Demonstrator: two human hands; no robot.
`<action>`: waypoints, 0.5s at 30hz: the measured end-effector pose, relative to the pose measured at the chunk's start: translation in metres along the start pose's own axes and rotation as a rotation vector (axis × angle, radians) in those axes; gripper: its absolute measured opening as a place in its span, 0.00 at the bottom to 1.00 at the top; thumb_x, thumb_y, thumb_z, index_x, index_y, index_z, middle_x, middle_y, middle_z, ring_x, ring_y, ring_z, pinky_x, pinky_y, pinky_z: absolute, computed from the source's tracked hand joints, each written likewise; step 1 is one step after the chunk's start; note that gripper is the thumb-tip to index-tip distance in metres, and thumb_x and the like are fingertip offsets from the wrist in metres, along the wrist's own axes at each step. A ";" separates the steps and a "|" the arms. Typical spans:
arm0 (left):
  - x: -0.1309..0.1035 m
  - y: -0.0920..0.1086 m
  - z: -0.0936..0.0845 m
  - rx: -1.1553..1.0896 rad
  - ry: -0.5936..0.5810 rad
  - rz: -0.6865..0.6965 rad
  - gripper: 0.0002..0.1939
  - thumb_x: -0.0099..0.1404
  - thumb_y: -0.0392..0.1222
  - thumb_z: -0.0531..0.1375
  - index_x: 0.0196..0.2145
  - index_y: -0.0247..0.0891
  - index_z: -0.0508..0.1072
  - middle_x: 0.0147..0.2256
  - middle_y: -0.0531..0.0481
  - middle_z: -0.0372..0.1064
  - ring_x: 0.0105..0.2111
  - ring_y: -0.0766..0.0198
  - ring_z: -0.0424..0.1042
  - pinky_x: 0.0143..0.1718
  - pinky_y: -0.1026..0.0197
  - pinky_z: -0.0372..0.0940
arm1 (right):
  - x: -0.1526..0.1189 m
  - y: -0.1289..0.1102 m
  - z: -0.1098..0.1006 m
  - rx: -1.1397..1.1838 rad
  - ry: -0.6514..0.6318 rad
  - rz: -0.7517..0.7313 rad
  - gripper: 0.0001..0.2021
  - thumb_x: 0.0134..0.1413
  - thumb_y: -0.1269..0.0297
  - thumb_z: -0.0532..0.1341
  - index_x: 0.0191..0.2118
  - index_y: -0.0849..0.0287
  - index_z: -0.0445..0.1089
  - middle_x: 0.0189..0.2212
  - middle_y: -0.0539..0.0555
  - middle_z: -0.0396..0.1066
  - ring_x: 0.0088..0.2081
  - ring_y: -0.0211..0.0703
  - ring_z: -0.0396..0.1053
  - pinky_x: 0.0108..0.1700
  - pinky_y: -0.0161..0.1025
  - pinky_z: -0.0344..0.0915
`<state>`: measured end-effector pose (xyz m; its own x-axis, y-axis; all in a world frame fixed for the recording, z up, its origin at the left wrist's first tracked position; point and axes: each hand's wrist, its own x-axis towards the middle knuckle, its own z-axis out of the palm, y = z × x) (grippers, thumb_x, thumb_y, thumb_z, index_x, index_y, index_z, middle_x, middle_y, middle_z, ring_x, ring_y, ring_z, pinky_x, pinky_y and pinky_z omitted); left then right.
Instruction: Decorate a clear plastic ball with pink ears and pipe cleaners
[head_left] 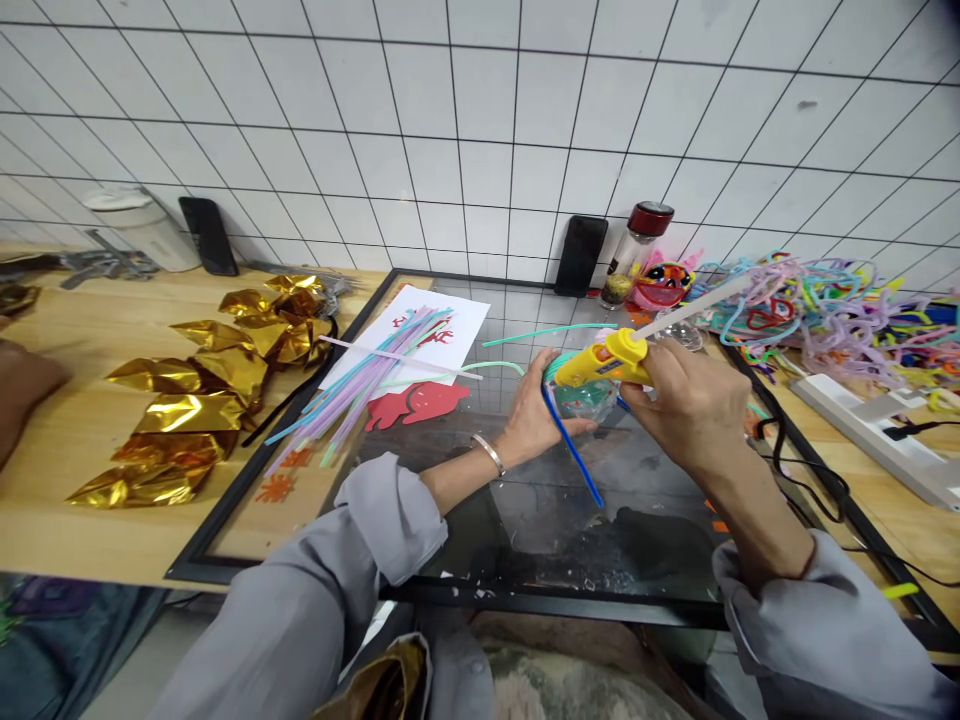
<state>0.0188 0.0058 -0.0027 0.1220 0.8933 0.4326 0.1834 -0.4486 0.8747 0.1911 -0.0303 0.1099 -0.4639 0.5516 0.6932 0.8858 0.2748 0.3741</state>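
Observation:
My right hand (694, 400) grips a yellow hot glue gun (604, 358), with a long whitish glue stick (694, 305) jutting from its back. The nozzle points down and left, close to the fingers of my left hand (529, 405). That hand is closed around a clear, rounded plastic piece (589, 400) with green pipe cleaners on its top. A dark blue pipe cleaner (574, 450) hangs down from it toward me. Whether the nozzle touches the piece I cannot tell.
Loose pipe cleaners (375, 375) lie over white paper (401, 305) and a red cutout (416, 404). Gold foil pieces (217, 390) are at left. A phone (581, 255), a bottle (637, 250), a pipe cleaner heap (832, 310) and a power strip (877, 430) stand right. Another person's hand (26, 385) shows far left.

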 end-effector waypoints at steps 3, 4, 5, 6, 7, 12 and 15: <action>0.001 0.000 0.001 0.014 0.007 0.021 0.60 0.40 0.45 0.78 0.65 0.49 0.51 0.62 0.42 0.61 0.63 0.43 0.62 0.65 0.39 0.58 | 0.004 -0.002 0.000 -0.013 0.028 -0.047 0.04 0.55 0.69 0.57 0.34 0.59 0.69 0.24 0.53 0.68 0.26 0.42 0.62 0.28 0.39 0.46; 0.001 0.000 0.002 0.016 0.008 0.025 0.60 0.40 0.46 0.78 0.65 0.48 0.51 0.62 0.42 0.61 0.62 0.43 0.63 0.65 0.39 0.58 | 0.004 -0.002 -0.001 -0.009 0.029 -0.054 0.05 0.55 0.69 0.57 0.35 0.60 0.70 0.24 0.53 0.69 0.26 0.42 0.62 0.28 0.39 0.46; 0.001 0.000 0.002 0.017 0.008 0.027 0.60 0.40 0.46 0.78 0.65 0.48 0.52 0.62 0.41 0.61 0.62 0.44 0.63 0.64 0.39 0.58 | 0.005 -0.002 -0.001 -0.002 0.024 -0.056 0.06 0.55 0.69 0.57 0.36 0.60 0.70 0.25 0.53 0.69 0.26 0.42 0.62 0.28 0.39 0.46; 0.001 0.001 0.002 0.016 0.010 0.027 0.60 0.40 0.47 0.78 0.65 0.47 0.52 0.62 0.41 0.61 0.62 0.44 0.63 0.65 0.40 0.58 | 0.005 -0.002 -0.001 0.006 0.011 -0.054 0.06 0.55 0.69 0.57 0.37 0.61 0.70 0.25 0.54 0.69 0.27 0.42 0.63 0.28 0.39 0.46; 0.002 0.001 0.003 0.014 0.011 0.027 0.60 0.40 0.48 0.78 0.65 0.47 0.52 0.62 0.41 0.61 0.62 0.43 0.62 0.65 0.40 0.57 | 0.005 -0.002 -0.002 0.013 -0.001 -0.048 0.06 0.55 0.69 0.57 0.38 0.61 0.70 0.26 0.54 0.69 0.27 0.42 0.63 0.28 0.39 0.46; 0.002 0.000 0.004 0.017 0.012 0.036 0.60 0.40 0.49 0.78 0.65 0.43 0.52 0.62 0.39 0.61 0.63 0.43 0.61 0.65 0.39 0.57 | 0.006 0.001 -0.003 0.014 -0.036 -0.043 0.06 0.56 0.69 0.57 0.38 0.60 0.70 0.26 0.54 0.69 0.27 0.42 0.62 0.29 0.39 0.47; 0.003 0.000 0.004 0.023 0.009 0.026 0.60 0.40 0.49 0.78 0.65 0.43 0.52 0.62 0.39 0.62 0.63 0.42 0.61 0.65 0.38 0.56 | 0.007 0.001 -0.003 0.001 -0.050 -0.056 0.07 0.56 0.68 0.57 0.39 0.60 0.70 0.26 0.54 0.70 0.27 0.42 0.63 0.30 0.39 0.47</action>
<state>0.0229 0.0082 -0.0024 0.1187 0.8815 0.4569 0.2026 -0.4720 0.8580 0.1885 -0.0287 0.1172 -0.5111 0.5745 0.6393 0.8586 0.3070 0.4105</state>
